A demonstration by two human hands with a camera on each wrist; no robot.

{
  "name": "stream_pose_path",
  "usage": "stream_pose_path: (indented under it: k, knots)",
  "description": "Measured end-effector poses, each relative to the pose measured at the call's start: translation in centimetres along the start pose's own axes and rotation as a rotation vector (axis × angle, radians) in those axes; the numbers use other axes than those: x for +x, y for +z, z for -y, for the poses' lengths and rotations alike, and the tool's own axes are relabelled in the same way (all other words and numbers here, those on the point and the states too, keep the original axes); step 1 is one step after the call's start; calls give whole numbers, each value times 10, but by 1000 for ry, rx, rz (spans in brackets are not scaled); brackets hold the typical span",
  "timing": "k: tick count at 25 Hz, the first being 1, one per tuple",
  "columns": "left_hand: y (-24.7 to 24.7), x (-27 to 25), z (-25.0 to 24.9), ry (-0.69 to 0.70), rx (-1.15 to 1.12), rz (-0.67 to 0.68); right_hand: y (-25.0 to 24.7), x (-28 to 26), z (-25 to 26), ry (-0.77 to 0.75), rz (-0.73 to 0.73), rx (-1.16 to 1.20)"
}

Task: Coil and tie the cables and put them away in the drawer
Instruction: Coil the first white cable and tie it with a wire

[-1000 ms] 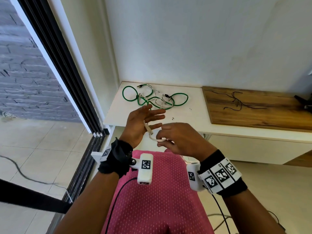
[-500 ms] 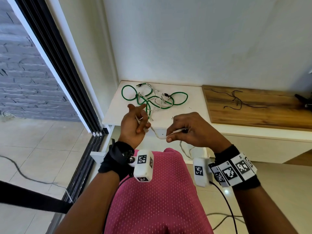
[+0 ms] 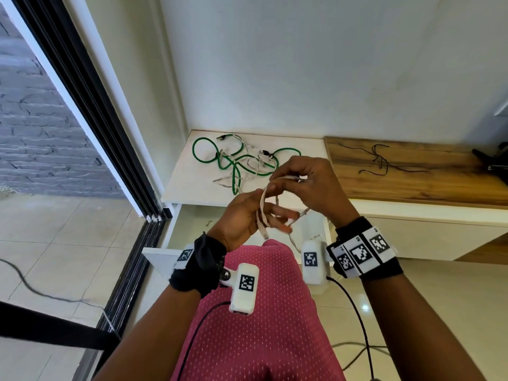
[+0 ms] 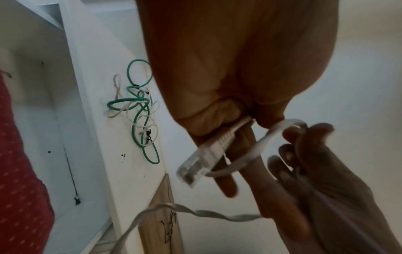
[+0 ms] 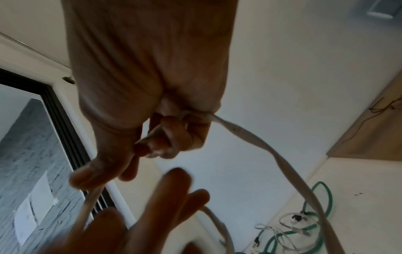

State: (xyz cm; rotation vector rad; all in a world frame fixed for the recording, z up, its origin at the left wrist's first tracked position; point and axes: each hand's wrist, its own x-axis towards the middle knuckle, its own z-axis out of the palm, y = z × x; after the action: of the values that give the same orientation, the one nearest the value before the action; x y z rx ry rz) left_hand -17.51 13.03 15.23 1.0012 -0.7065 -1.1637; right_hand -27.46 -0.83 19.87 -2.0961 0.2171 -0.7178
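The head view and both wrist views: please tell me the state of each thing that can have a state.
white flat cable: partly looped around the left hand's fingers
left hand: fingers straight, holds the plug end
right hand: pinches the cable
drawer: open
green cable: loose, tangled with white cables on the cabinet top

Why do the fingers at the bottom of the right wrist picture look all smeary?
In the right wrist view the left hand sits close to the lens and is blurred; the green cable behind is sharper. In the left wrist view the white cable plug is slightly soft, the right hand shadowed. The head view is sharp, though its edges bend.
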Motion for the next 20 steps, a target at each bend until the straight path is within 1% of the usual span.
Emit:
stream_pose_path:
  k: [2,4,5,6,8,10,12,14,15,16,17,18,19,20]
  knots:
    - [-2,-1,3,-36,34,25,-3,8,-7,67,-93,47]
    - [-6,-1,2,-17,-39,36,-5,14,-15,82,-104,28]
    - [-8,0,0,-9,-92,62,-6,15,-21,92,-82,5]
    - [-10,0,-2,-5,-151,103,-7,14,-27,122,-37,5]
    - [-16,-1,-8,9,-249,172,-12,8,-39,237,124,94]
    - [-23,-1,-15,61,-350,183,-18,-4,-54,344,298,173]
    - [-29,1,-24,125,-437,117,-26,-16,-69,419,364,194]
    - [-32,3,-35,169,-453,1,-29,-24,-77,521,354,231]
    - [-33,5,-38,178,-446,-38,-28,-26,-80,569,354,200]
    - [-33,7,-41,180,-430,-62,-26,-25,-81,582,361,81]
    - [-33,8,-43,183,-409,-84,-24,-21,-82,544,352,-125]
    - [-32,9,-45,189,-390,-105,-21,-16,-83,458,311,-331]
    - [-32,11,-44,197,-380,-125,-20,-8,-82,355,240,-498]
    - [-31,12,-43,206,-377,-141,-22,1,-79,280,180,-618]
